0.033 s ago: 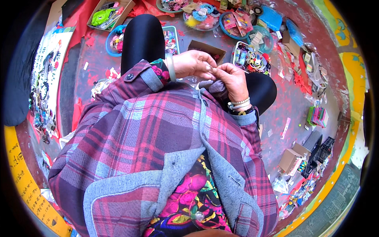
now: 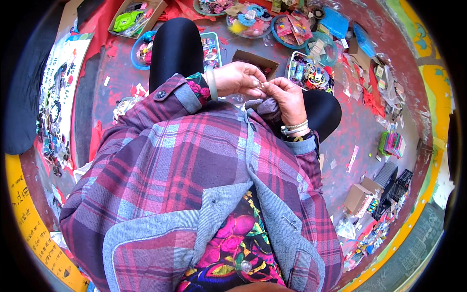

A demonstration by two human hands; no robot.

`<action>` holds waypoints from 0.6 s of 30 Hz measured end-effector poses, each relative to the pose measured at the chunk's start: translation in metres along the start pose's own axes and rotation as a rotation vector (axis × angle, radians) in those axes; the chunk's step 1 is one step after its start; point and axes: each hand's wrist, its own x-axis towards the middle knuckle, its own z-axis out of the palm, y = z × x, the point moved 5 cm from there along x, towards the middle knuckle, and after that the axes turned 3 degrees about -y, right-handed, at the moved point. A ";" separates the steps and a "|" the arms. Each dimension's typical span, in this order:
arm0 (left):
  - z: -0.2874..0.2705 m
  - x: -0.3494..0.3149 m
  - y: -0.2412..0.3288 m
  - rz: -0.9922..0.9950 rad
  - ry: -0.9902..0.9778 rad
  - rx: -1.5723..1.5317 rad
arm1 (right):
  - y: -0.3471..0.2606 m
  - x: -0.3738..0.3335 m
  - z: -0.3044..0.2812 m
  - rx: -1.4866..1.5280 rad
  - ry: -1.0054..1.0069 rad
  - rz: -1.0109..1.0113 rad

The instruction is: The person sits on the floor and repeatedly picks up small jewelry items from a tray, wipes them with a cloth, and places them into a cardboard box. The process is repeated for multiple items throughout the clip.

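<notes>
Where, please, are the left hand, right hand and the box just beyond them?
Left hand [image 2: 235,79], head view: middle of the hand.
Right hand [image 2: 291,101], head view: middle of the hand.
Box [image 2: 258,59], head view: far wall.

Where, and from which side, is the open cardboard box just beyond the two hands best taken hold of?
Probably by its far wall's upper edge, pinched from above: the open cardboard box shows this thin edge bare, while the left hand covers part of the near side.
</notes>
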 end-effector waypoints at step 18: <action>-0.042 0.031 -0.005 0.004 0.097 -0.466 | 0.016 0.010 -0.067 0.598 0.162 0.006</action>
